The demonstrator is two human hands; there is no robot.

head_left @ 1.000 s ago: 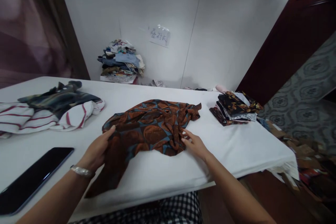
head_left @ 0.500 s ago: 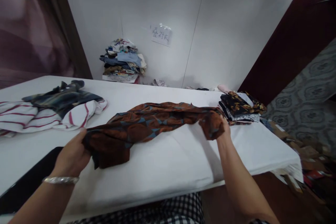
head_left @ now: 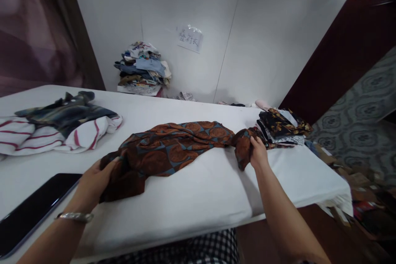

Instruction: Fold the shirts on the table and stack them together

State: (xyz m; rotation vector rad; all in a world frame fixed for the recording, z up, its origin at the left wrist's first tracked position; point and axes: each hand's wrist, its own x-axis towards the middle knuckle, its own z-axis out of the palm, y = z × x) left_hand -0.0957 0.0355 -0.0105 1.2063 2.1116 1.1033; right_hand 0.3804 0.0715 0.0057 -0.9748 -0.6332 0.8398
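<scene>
Closest in, the near edge of the white table (head_left: 198, 214) runs across in front of a checked lap, with a broad bare strip of cloth behind it. A dark phone (head_left: 34, 208) lies flat at the near left corner, just beside the left hand (head_left: 93, 183), which wears a metal bracelet (head_left: 74, 216). That hand's fingers are curled shut on a bunched end of the brown patterned shirt (head_left: 176, 150). The right hand (head_left: 258, 154) pinches the opposite end closed, thumb against fingers.

The shirt lies stretched across the middle of the table between the two hands, sagging onto the surface. Half a second ago it was pulled straighter and thinner, the left hand lower and further left, covering part of the phone; now more of its round pattern shows.

Just past the right hand sits a folded dark stack (head_left: 280, 126), nearly touching the gripped end, close to the table's right edge. Far left, striped white garments (head_left: 55, 136) lie under a dark one (head_left: 68, 111). Open tabletop remains behind the shirt. Beyond the far edge, a heap of clothes (head_left: 144, 68) rests against the wall, below a paper note (head_left: 189, 39).
</scene>
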